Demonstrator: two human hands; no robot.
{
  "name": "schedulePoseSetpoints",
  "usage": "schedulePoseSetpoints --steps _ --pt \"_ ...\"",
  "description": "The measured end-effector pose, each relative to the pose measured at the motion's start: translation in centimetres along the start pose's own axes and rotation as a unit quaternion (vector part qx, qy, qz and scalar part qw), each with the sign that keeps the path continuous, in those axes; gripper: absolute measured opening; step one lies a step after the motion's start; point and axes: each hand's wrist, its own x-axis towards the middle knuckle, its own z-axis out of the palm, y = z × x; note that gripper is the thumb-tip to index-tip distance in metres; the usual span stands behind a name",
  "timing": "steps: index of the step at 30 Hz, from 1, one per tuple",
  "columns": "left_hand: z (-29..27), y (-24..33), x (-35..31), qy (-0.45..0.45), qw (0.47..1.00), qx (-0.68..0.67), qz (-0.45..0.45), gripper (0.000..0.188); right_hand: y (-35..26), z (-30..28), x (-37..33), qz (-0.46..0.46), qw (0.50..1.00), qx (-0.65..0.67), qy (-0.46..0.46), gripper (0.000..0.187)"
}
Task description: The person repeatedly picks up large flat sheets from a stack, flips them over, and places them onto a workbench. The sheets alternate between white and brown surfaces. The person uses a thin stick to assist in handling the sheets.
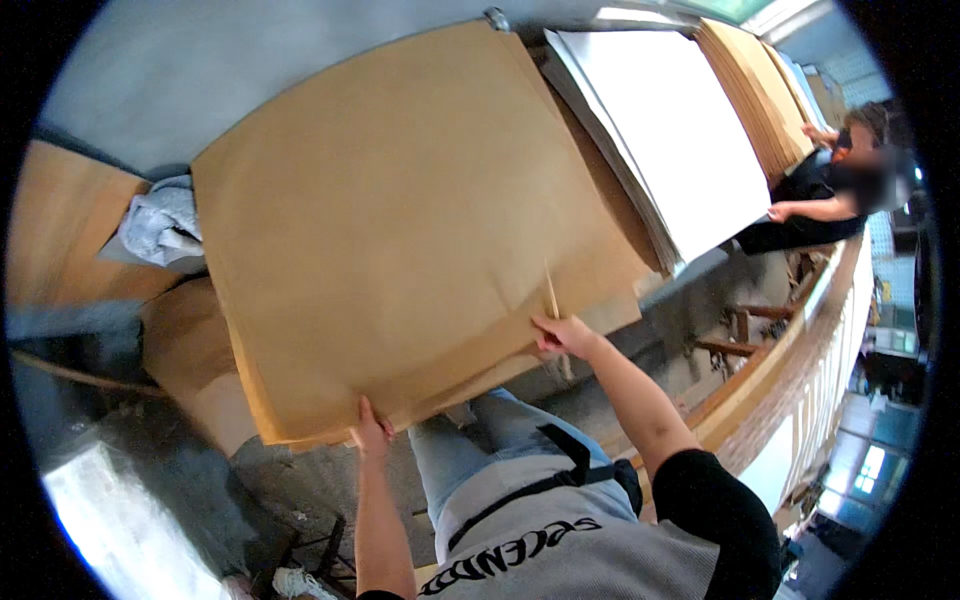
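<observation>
A large stack of brown paper sheets [400, 210] lies in front of me, its layered edges showing at the near side and lower left. My left hand [372, 430] is closed on the near edge of the top sheet, thumb on top and fingers hidden beneath. At the same edge, further right, my right hand [563, 336] is closed round a thin, pale, pointed stick [552, 292], its tip aimed away from me over the paper. Soft creases run in the sheet close to that hand. Whether the right fingers also pinch the paper I cannot tell.
A pile of white sheets [665, 130] lies to the right, with more brown sheets [750, 90] beyond. At far right, a co-worker [830, 190] touches the white pile's corner. Grey cloth [162, 222] sits at left. A long wooden beam [780, 385] runs along the right.
</observation>
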Motion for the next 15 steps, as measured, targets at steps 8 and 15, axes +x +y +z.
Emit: schedulePoseSetpoints --steps 8,15 --pt "6.1 2.4 -3.4 0.358 0.911 -0.158 -0.13 0.025 3.0 4.9 -3.2 -0.277 0.938 -0.013 0.208 0.025" --pt "1.2 1.3 -1.2 0.129 0.986 -0.038 0.101 0.026 -1.4 2.8 -2.8 -0.162 0.985 0.011 0.056 0.02"
